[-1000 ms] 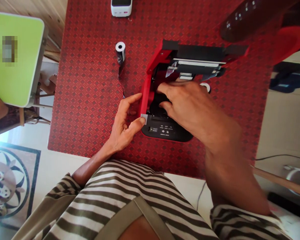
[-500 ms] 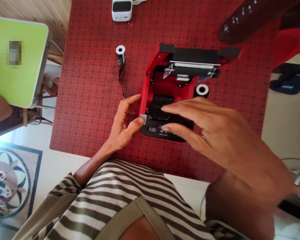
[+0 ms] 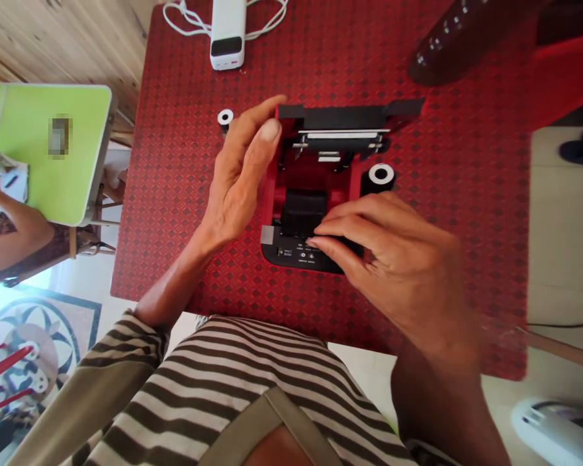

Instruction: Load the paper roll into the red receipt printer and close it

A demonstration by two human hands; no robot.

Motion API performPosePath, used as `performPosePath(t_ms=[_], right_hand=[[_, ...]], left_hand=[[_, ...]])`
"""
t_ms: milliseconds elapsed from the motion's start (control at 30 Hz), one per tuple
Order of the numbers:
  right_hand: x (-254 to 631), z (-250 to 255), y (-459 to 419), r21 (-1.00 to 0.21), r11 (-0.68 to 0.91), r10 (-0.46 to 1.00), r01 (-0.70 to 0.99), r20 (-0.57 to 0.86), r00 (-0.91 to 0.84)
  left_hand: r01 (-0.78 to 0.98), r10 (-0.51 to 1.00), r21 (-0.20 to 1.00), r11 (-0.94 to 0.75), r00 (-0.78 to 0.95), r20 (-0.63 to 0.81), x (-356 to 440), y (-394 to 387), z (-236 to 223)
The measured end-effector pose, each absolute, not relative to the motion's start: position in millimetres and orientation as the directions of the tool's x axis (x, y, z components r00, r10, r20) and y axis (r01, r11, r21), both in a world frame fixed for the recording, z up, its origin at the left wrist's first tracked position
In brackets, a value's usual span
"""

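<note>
A red and black label printer sits on the table with its lid raised. A black roll lies in its bay. Around the lid's left edge is my left hand, thumb on the near side and fingertips partly hidden by the corner. My right hand is over the front panel, thumb and forefinger close together in a pinch by the roll's near edge. What they pinch, if anything, cannot be made out. Just right of the printer stands a roll with a white core end.
Another small roll is left of the printer, partly behind my left hand. A white power bank with white cables lies at the back. A dark bottle is at the back right. Beside a green table another person's arm shows.
My left hand moved from the printer's front left corner up to the lid's edge. My right hand came out of the bay, then closed into a pinch near the front panel. The view shifted.
</note>
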State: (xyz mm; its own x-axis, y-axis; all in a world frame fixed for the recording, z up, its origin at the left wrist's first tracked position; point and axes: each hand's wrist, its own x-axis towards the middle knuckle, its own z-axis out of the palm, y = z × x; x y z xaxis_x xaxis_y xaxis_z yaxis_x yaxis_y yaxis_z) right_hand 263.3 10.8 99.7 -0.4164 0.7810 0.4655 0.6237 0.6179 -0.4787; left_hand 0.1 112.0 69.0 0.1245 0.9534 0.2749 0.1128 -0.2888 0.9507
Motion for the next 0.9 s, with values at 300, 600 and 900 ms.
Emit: performPosePath(t_ms=[300,600,900], right_hand=[[250.4,95.9,-21.3,-0.244,0.574,0.753,0.781,0.531,-0.388],[241.2,76.2,-30.5,-0.287,0.532,0.734,0.797,0.626,-0.264],[243.1,91.2,-38.4,-0.380,0.423,0.852,0.823,0.475,-0.219]], left_hand=[[0.222,0.958,0.937,-0.271,0.153,0.242,-6.2,79.1,68.1],[0.129,0.974,0.971,-0.202,0.126,0.186,-9.0,37.2,18.4],[0.082,0.972,0.990,-0.112,0.215,0.092,-7.5,34.7,29.1]])
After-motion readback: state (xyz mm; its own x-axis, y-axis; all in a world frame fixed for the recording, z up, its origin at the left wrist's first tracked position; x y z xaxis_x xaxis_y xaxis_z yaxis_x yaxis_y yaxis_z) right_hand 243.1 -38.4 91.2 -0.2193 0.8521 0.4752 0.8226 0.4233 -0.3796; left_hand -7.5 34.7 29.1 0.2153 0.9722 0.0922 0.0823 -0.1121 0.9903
